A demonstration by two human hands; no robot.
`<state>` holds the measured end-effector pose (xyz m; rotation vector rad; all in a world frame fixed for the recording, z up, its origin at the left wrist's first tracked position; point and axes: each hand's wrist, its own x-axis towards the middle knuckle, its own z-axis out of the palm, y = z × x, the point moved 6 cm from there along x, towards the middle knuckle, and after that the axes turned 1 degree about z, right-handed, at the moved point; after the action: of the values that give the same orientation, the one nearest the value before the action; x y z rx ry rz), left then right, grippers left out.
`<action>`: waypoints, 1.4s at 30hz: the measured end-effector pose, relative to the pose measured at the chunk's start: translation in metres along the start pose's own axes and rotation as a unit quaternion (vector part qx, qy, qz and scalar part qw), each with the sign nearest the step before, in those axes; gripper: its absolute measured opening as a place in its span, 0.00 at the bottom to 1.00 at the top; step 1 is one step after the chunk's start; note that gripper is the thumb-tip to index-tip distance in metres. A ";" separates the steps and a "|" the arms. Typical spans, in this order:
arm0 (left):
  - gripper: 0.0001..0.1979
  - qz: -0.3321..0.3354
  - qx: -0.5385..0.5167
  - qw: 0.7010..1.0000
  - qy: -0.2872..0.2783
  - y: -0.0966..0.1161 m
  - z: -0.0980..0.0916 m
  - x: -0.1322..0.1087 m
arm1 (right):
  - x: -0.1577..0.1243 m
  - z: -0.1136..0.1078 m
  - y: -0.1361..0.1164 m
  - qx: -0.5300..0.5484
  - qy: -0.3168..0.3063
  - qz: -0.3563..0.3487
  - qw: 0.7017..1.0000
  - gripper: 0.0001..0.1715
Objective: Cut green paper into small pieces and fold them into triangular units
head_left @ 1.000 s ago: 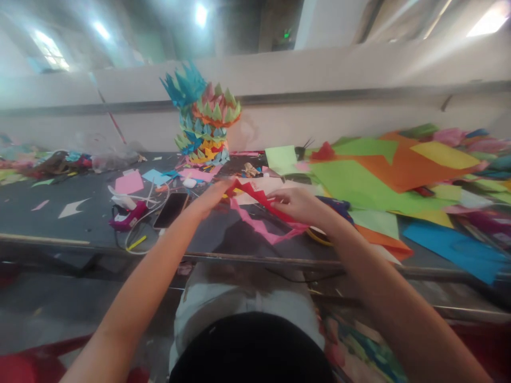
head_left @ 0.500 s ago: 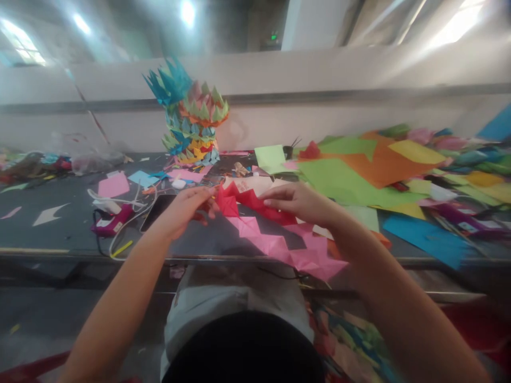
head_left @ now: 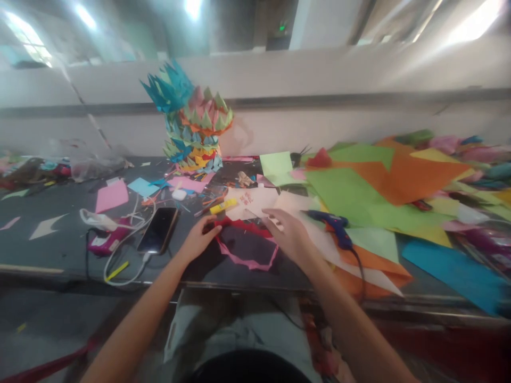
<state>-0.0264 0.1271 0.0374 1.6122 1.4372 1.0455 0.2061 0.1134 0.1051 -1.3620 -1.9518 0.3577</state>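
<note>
A ring of folded paper (head_left: 249, 264), red at the far side and pink at the near side, rests at the table's front with its zigzag edge showing. My left hand (head_left: 199, 239) pinches its left end, where the red part begins. On the opposite end my right hand (head_left: 289, 234) curls its fingers around the ring's right side; some fingertips are hidden. Just beyond the ring are a yellow glue stick (head_left: 223, 206) and a pale sheet with red marks (head_left: 255, 199). To the right of my right hand lies a blue glue gun (head_left: 337, 229).
A layered tower of folded paper (head_left: 194, 135) stands at the back. Left are a phone (head_left: 158, 230), a white cable (head_left: 120, 279) and a purple box-shaped device (head_left: 109, 239). Green sheets (head_left: 351, 191) and orange sheets (head_left: 423, 173) cover the right side.
The zigzag paper strip hung slanting towards the right front; now it stands as a rounded ring on the table. Both hands have lowered with it, uncovering the phone and glue gun.
</note>
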 end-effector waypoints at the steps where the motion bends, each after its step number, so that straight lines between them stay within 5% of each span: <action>1: 0.19 -0.001 0.004 1.000 0.006 -0.002 0.000 -0.001 | -0.008 -0.002 0.004 0.025 0.012 0.017 0.999 0.16; 5: 0.18 -0.004 0.033 0.999 0.025 0.000 0.001 -0.006 | -0.043 -0.001 0.017 0.070 0.090 0.044 0.993 0.12; 10: 0.18 -0.016 0.051 0.999 0.007 0.003 0.007 -0.007 | -0.059 0.011 0.037 0.035 0.110 0.055 0.992 0.12; 15: 0.18 -0.021 0.092 0.995 0.008 0.002 0.009 -0.007 | -0.060 0.018 0.052 0.012 0.064 0.053 0.996 0.19; 24: 0.28 0.045 0.155 0.984 -0.076 0.019 0.019 -0.011 | -0.050 0.037 0.052 -0.014 0.008 -0.019 1.000 0.25; 32: 0.24 0.115 0.150 0.971 -0.149 0.025 0.021 -0.015 | -0.047 0.045 0.043 -0.011 -0.038 0.044 0.998 0.23; 42: 0.21 0.140 0.137 0.979 -0.049 0.004 0.017 -0.012 | -0.048 0.033 0.027 -0.028 0.033 0.044 0.998 0.21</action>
<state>-0.0097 0.1149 0.0330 2.0823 1.3591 0.9348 0.2115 0.0869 0.0470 -1.4804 -1.8649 0.2976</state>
